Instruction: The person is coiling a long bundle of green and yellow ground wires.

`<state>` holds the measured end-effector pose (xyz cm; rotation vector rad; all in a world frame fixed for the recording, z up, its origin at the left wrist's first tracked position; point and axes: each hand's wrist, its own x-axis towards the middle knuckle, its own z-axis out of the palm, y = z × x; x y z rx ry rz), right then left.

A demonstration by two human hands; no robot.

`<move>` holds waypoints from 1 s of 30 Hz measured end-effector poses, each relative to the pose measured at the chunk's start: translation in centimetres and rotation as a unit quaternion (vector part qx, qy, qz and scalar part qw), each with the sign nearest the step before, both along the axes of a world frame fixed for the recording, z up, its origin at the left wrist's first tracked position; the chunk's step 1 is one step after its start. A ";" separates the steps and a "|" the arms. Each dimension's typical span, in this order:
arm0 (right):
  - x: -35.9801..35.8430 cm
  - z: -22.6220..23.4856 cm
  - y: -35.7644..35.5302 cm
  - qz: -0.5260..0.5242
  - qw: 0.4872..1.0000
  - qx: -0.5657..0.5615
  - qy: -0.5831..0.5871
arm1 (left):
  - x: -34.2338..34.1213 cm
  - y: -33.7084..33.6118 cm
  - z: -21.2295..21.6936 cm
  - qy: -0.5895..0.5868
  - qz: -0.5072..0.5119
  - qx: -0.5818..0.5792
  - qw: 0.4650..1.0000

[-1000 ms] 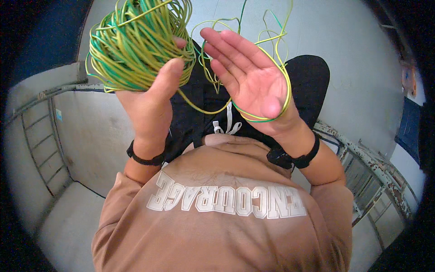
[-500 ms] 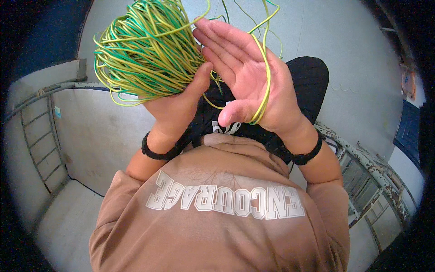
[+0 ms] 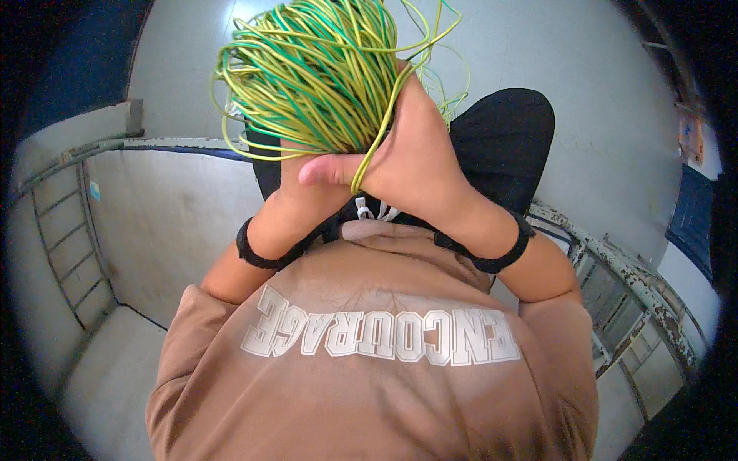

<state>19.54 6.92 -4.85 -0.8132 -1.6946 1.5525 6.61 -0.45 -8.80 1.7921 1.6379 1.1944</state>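
Observation:
A thick bundle of green and yellow wire [image 3: 315, 77] is held up in front of me, its many loops fanning out to the upper left. My left hand [image 3: 307, 183] grips the bundle's narrow lower end from below, its fingers mostly hidden behind the wire. Pressed against the right side of that end is my right hand [image 3: 419, 150], closed round it with its fingers out of sight behind. Its thumb lies across my left hand. One strand loops round the base of the right thumb and runs up along the bundle; loose strands [image 3: 442, 31] trail off at the upper right.
My bent legs in black trousers [image 3: 503, 146] lie beneath the hands. A rusty, chipped metal frame [image 3: 630, 280] stands at the right. On the left are a pale panel with a rail [image 3: 177, 144] and a metal ladder [image 3: 61, 246]. Grey floor [image 3: 584, 77] stretches beyond.
My right hand has gone from open and palm up, beside the bundle, to closed against it, moving left. The bundle has shifted right, and the left thumb is now covered.

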 end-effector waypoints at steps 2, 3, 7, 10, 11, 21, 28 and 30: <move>0.5 0.0 0.3 -0.013 0.999 0.017 -0.035 | 0.1 0.0 0.2 0.005 -0.038 -0.024 0.999; 0.8 -0.2 0.6 -0.002 0.998 0.021 -0.063 | 0.2 -0.1 0.4 -0.012 -0.054 -0.050 0.997; 1.6 -1.3 1.6 0.023 0.996 0.007 -0.086 | 0.2 -0.2 1.4 -0.130 -0.104 -0.197 0.966; 2.3 -1.5 1.9 0.015 0.994 -0.005 -0.104 | 0.3 0.0 0.7 -0.202 -0.152 -0.306 0.918; 2.5 -1.4 2.0 0.007 0.986 0.027 -0.167 | 1.2 0.0 0.3 -0.352 -0.118 -0.240 0.897; 4.3 -2.3 2.8 -0.027 0.978 0.117 -0.172 | 1.7 -1.0 -0.3 -0.700 -0.062 -0.191 0.686; 4.4 -2.3 1.7 -0.002 0.975 0.134 -0.175 | 2.9 -0.5 1.4 -0.602 -0.005 -0.255 0.757; 3.8 -3.1 0.9 0.015 0.961 0.150 -0.233 | 3.2 0.6 2.3 -0.638 -0.018 -0.238 0.732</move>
